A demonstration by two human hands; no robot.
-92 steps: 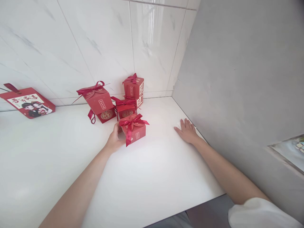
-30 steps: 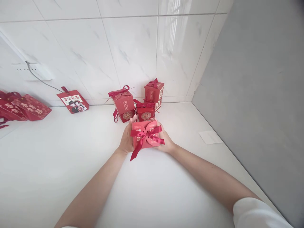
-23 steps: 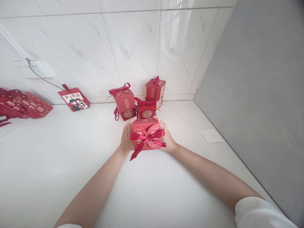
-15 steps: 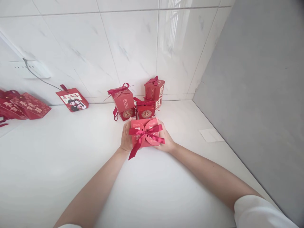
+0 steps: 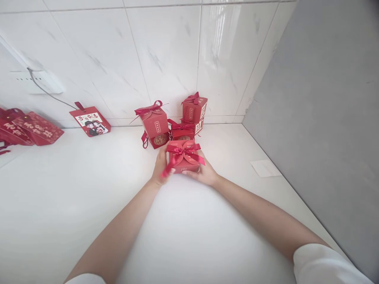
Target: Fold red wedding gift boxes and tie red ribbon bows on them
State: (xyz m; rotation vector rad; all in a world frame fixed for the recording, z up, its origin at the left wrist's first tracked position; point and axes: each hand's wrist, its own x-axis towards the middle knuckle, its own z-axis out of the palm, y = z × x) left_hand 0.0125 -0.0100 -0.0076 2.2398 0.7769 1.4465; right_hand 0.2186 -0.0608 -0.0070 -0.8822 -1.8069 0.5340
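Note:
A red gift box (image 5: 185, 167) with a ribbon bow on its petal-folded lid is gripped from both sides. My left hand (image 5: 160, 165) is closed against its left side, with a ribbon tail hanging over the fingers. On the right side my right hand (image 5: 205, 169) is closed round it, thumb along the front face. Just behind stands a red box with a gold round emblem (image 5: 181, 133), partly hidden by the held one. Stacked boxes (image 5: 154, 124) with ribbons are to its left, and another stack (image 5: 194, 108) is behind to its right.
Red tag-shaped boxes (image 5: 41, 129) lie at the far left, and one with a cartoon couple (image 5: 91, 121) leans near the wall. A cable runs from a wall socket (image 5: 35, 82). A white slip (image 5: 265, 168) lies on the white table (image 5: 189, 236) beside a grey panel (image 5: 322, 118).
Both hands have moved the held box slightly away from me and to the right. It has tilted, so its front face now shows below the lid.

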